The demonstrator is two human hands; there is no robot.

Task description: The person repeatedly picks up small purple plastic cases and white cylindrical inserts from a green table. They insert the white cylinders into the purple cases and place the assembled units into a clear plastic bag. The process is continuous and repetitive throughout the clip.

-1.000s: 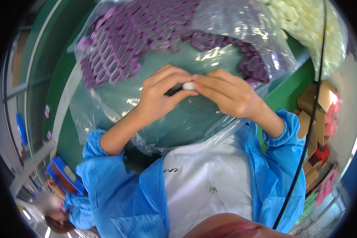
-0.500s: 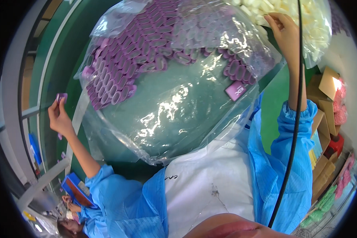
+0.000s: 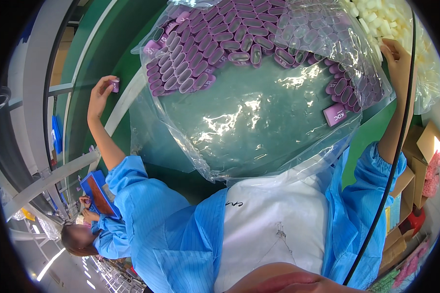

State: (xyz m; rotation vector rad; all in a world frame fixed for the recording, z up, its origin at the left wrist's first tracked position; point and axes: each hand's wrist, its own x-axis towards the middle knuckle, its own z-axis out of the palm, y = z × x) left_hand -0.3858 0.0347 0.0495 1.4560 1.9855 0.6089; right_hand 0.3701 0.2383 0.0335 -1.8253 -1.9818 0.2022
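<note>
At the left, my left hand (image 3: 99, 96) is closed on a small purple oval sleeve (image 3: 115, 85), held over the green belt. My right hand (image 3: 399, 59) reaches to the cream foam pieces (image 3: 372, 14) at the upper right. Its fingers are bent together, and a pale foam piece (image 3: 380, 53) shows at their tips. Between my hands, many purple oval sleeves (image 3: 196, 57) stand on end in packed rows, some under clear plastic film. One purple sleeve (image 3: 335, 114) lies flat apart from the rows at the right.
A clear plastic sheet (image 3: 220, 171) covers the green surface before me. A black cable (image 3: 376, 219) hangs down past my right arm. Cardboard boxes (image 3: 415, 171) stand at the right. At the lower left, another person (image 3: 105, 239) sits by a blue tray (image 3: 90, 188).
The whole view has shifted, so the sleeves sit further right and higher. My left hand, still with its sleeve, has come up and inward. My right hand stays at the foam pieces.
</note>
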